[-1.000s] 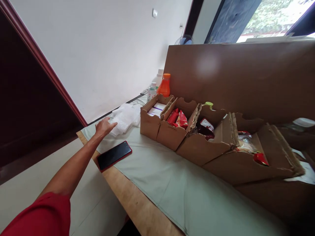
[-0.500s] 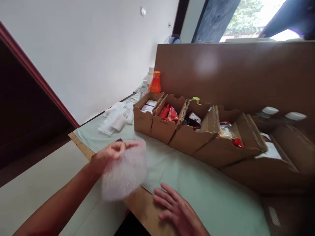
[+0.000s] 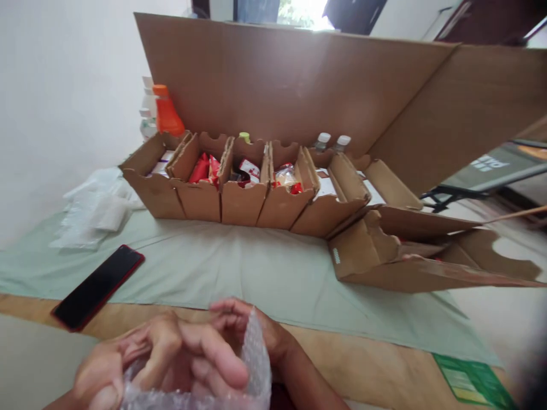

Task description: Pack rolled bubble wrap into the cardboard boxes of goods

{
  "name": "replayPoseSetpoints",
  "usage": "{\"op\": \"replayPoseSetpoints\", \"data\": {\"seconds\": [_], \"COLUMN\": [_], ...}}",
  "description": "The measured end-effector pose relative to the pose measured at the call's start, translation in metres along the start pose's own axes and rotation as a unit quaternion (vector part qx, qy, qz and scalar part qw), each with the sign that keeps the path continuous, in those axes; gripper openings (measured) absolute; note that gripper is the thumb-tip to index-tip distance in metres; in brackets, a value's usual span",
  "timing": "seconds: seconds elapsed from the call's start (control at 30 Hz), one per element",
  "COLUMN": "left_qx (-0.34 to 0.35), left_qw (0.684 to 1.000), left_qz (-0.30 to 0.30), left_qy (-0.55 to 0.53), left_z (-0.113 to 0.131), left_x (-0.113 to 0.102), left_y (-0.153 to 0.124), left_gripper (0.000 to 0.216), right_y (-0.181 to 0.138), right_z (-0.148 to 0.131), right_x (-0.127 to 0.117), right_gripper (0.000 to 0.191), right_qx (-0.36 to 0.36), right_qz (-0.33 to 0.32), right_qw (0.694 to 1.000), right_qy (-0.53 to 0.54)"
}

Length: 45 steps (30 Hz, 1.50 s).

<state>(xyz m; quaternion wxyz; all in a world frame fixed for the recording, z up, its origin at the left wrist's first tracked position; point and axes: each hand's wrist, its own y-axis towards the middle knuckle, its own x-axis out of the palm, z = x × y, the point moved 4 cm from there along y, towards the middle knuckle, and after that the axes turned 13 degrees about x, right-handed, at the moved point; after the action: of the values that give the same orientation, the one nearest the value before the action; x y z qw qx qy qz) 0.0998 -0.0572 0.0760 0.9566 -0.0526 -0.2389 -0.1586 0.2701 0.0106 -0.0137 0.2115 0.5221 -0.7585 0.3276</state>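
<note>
Both my hands are together at the bottom edge of the view, over the near edge of the table. My left hand (image 3: 145, 364) has its fingers curled round a piece of clear bubble wrap (image 3: 256, 364). My right hand (image 3: 252, 327) is behind it, fingers bent and pinching the same bubble wrap from the far side. A black phone in a red case (image 3: 98, 286) lies on the table to the left of my hands.
A row of open cardboard trays (image 3: 239, 188) holds red packets and small items on a pale green cloth (image 3: 239, 267). A tall cardboard sheet (image 3: 299, 85) stands behind them. More bubble wrap (image 3: 92, 210) lies at the left; an orange bottle (image 3: 166, 117) stands behind.
My view has swung right and closer to the table. My left hand brought the bubble wrap in from the left pile, and my right hand has come up off the table to grip it too.
</note>
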Motion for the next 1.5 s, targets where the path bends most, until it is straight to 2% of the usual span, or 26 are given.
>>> {"op": "replayPoseSetpoints", "data": {"seconds": [0.03, 0.1, 0.17, 0.23, 0.27, 0.33, 0.4, 0.47, 0.57, 0.6, 0.63, 0.7, 0.77, 0.83, 0.9, 0.97, 1.03, 1.1, 1.17, 1.23, 1.3, 1.37, 1.43, 1.5], "left_qx": [0.008, 0.019, 0.005, -0.014, -0.014, 0.002, 0.032, 0.056, 0.155, 0.206, 0.254, 0.316, 0.315, 0.275, 0.226, 0.196, 0.185, 0.188, 0.201, 0.206, 0.177, 0.113, 0.054, 0.030], "left_qw": [0.999, 0.990, 0.959, 0.913, 0.883, 0.807, 0.723, 0.673, 0.615, 0.595, 0.579, 0.570, 0.574, 0.569, 0.554, 0.537, 0.530, 0.534, 0.546, 0.563, 0.573, 0.568, 0.567, 0.583], "left_qz": [-0.006, -0.023, -0.027, -0.029, -0.029, -0.027, 0.001, 0.043, 0.065, 0.059, 0.045, -0.009, -0.070, -0.109, -0.119, -0.119, -0.117, -0.123, -0.112, -0.059, 0.014, 0.057, 0.072, 0.076], "left_qy": [0.033, 0.137, 0.282, 0.407, 0.468, 0.589, 0.691, 0.737, 0.770, 0.775, 0.773, 0.759, 0.753, 0.767, 0.792, 0.812, 0.820, 0.815, 0.805, 0.798, 0.800, 0.813, 0.819, 0.809], "left_z": [0.007, 0.020, 0.025, 0.017, 0.009, -0.009, -0.021, -0.025, -0.021, -0.022, -0.025, -0.040, -0.065, -0.089, -0.106, -0.112, -0.110, -0.104, -0.095, -0.082, -0.069, -0.062, -0.062, -0.066], "left_x": [0.000, -0.006, -0.019, -0.033, -0.038, -0.045, -0.048, -0.050, -0.037, -0.027, -0.015, 0.008, 0.020, 0.017, -0.001, -0.021, -0.037, -0.045, -0.048, -0.050, -0.053, -0.054, -0.050, -0.045], "left_y": [0.005, 0.021, 0.044, 0.074, 0.090, 0.119, 0.138, 0.145, 0.138, 0.134, 0.131, 0.132, 0.138, 0.144, 0.144, 0.135, 0.122, 0.112, 0.106, 0.106, 0.109, 0.115, 0.122, 0.129], "left_gripper": [0.081, 0.068, 0.050, 0.035, 0.029, 0.016, 0.025, 0.038, 0.038, 0.038, 0.038, 0.043, 0.051, 0.057, 0.062, 0.065, 0.064, 0.062, 0.057, 0.052, 0.049, 0.047, 0.042, 0.035], "right_y": [-0.010, -0.041, -0.081, -0.119, -0.135, -0.158, -0.174, -0.188, -0.193, -0.184, -0.170, -0.126, -0.075, -0.038, -0.030, -0.051, -0.094, -0.143, -0.186, -0.215, -0.226, -0.222, -0.206, -0.188], "right_z": [0.001, -0.005, -0.021, -0.040, -0.050, -0.065, -0.072, -0.073, -0.073, -0.074, -0.075, -0.075, -0.072, -0.068, -0.060, -0.047, -0.031, -0.017, -0.008, -0.006, -0.013, -0.024, -0.036, -0.046], "right_x": [-0.003, -0.015, -0.036, -0.060, -0.073, -0.096, -0.115, -0.126, -0.119, -0.111, -0.101, -0.083, -0.073, -0.072, -0.081, -0.095, -0.108, -0.116, -0.119, -0.119, -0.118, -0.119, -0.122, -0.125], "right_gripper": [0.069, 0.053, 0.047, 0.041, 0.039, 0.038, 0.039, 0.042, 0.039, 0.035, 0.031, 0.031, 0.041, 0.047, 0.051, 0.056, 0.059, 0.057, 0.051, 0.047, 0.045, 0.045, 0.045, 0.041], "right_qx": [0.020, 0.020, -0.025, -0.063, -0.071, -0.065, -0.049, -0.047, -0.074, -0.095, -0.118, -0.150, -0.136, -0.122, -0.109, -0.085, -0.063, -0.047, -0.042, -0.041, -0.036, -0.019, -0.006, -0.007], "right_qz": [0.010, 0.090, 0.224, 0.355, 0.418, 0.523, 0.595, 0.649, 0.687, 0.674, 0.647, 0.565, 0.485, 0.448, 0.444, 0.467, 0.506, 0.550, 0.594, 0.637, 0.669, 0.686, 0.691, 0.692], "right_qw": [1.000, 0.996, 0.974, 0.929, 0.895, 0.804, 0.714, 0.639, 0.513, 0.482, 0.469, 0.482, 0.498, 0.503, 0.502, 0.484, 0.445, 0.398, 0.372, 0.373, 0.391, 0.413, 0.429, 0.443], "right_qy": [0.005, 0.006, -0.016, -0.082, -0.140, -0.274, -0.366, -0.410, -0.510, -0.551, -0.589, -0.652, -0.705, -0.729, -0.734, -0.735, -0.737, -0.733, -0.712, -0.674, -0.631, -0.599, -0.581, -0.570]}}
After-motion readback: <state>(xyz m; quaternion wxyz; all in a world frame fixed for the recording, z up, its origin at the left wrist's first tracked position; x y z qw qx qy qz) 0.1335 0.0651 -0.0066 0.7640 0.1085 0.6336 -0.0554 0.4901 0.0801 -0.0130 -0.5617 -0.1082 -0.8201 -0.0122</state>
